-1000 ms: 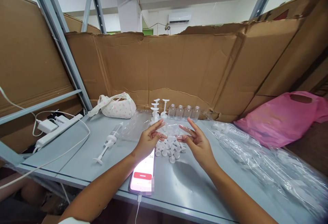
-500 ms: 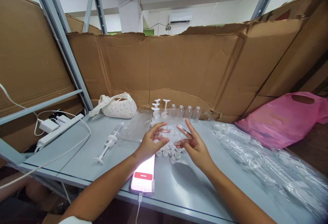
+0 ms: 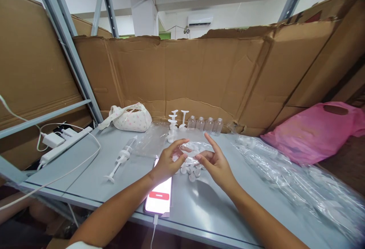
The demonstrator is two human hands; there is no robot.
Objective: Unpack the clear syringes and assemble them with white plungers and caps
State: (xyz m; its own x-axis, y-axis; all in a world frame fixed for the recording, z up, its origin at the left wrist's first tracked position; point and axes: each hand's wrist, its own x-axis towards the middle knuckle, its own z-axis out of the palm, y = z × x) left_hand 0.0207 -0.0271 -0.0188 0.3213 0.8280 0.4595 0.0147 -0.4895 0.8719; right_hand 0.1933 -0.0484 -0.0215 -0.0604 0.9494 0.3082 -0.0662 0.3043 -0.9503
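Clear bag, thin film, centre of frame, lifted just above the grey tabletop between both hands. Left hand: half curled, thumb and fingertips pinching the bag's left edge. Right hand: thumb and middle fingers closed on the right edge, index finger stretched free. The two-edge hold probably keeps the limp film spread rather than folding on itself. Caps, small and white, heaped directly under the bag, within easy reach of either hand. Phone, lower centre, screen lit and face up, cable at its near end, partly under the left wrist. Syringe, left of centre, lying flat. Power strip, far left, plugged. Pouch, flowered, at the back. Plungers and four bottles, upright in a row against the cardboard, which likely steadies them. Wrappers, clear, strewn at right. Pink bag, far right.
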